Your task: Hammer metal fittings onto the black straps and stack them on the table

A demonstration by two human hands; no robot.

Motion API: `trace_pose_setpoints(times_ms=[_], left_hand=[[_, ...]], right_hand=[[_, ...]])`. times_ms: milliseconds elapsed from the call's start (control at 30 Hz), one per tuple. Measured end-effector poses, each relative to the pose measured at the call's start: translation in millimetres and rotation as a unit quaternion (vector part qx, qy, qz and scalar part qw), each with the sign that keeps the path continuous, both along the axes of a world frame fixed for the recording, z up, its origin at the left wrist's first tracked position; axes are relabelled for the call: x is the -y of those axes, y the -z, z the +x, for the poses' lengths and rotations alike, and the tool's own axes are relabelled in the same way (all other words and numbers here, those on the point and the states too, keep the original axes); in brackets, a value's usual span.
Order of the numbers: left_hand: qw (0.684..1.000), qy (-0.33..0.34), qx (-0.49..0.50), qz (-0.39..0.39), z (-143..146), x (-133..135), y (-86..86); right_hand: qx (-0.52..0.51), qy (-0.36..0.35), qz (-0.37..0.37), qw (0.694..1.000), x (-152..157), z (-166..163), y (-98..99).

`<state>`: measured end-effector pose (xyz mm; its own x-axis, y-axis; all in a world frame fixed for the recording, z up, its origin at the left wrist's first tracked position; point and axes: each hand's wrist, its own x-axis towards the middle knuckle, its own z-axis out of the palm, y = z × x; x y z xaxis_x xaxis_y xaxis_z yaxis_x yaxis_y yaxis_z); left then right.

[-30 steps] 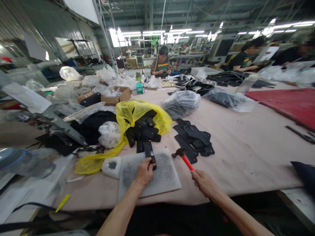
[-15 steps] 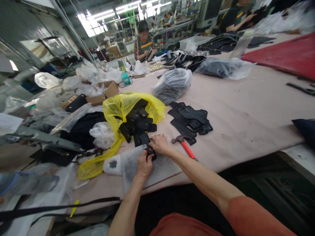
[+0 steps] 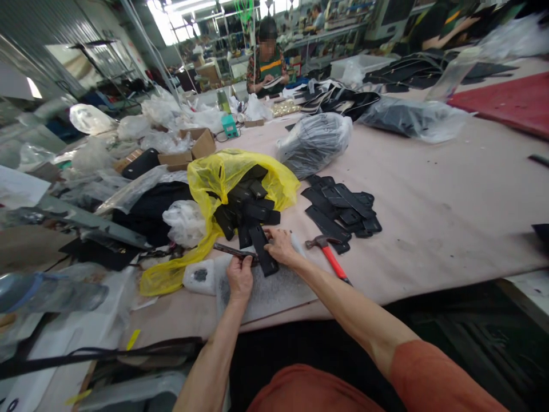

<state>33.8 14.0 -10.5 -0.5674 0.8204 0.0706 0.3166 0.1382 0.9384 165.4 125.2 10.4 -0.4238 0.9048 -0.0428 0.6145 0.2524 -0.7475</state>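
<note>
My left hand (image 3: 240, 278) is closed on a thin dark bar-like piece (image 3: 229, 249), seen nearly edge-on, its exact kind unclear. Against its right end stands a black flat piece with rounded corners (image 3: 265, 252), which the fingers of my right hand (image 3: 281, 247) grip at its right edge. Both are above a grey speckled pad (image 3: 257, 297). Just beyond, a yellow plastic bag (image 3: 206, 177) lies open with several similar black pieces (image 3: 253, 209) spilling out. A hammer with a red handle (image 3: 334, 263) lies right of my right hand, beside a pile of black flat pieces (image 3: 343, 209).
A white block with a dark patch (image 3: 199, 276) sits at the pad's left. Clear bags with dark contents (image 3: 315, 143) lie farther back, near a cardboard box (image 3: 201, 143). A red sheet (image 3: 506, 106) is at the far right. A person (image 3: 268, 63) works across the table.
My hands have moved slightly apart. The black piece between them has turned lengthwise into view, and the dark bar now points left from my left hand. The view has shifted a little.
</note>
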Motion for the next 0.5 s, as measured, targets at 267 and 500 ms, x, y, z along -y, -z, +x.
trace_pose_setpoints(times_ms=[267,500], left_hand=[[0.997,0.007,-0.069,-0.019,1,10,-3.9],[0.996,0.005,-0.072,-0.046,-3,6,-1.1]], right_hand=[[-0.060,0.008,0.009,0.998,-14,53,-20.1],[0.067,0.120,0.070,0.988,-109,167,-98.3]])
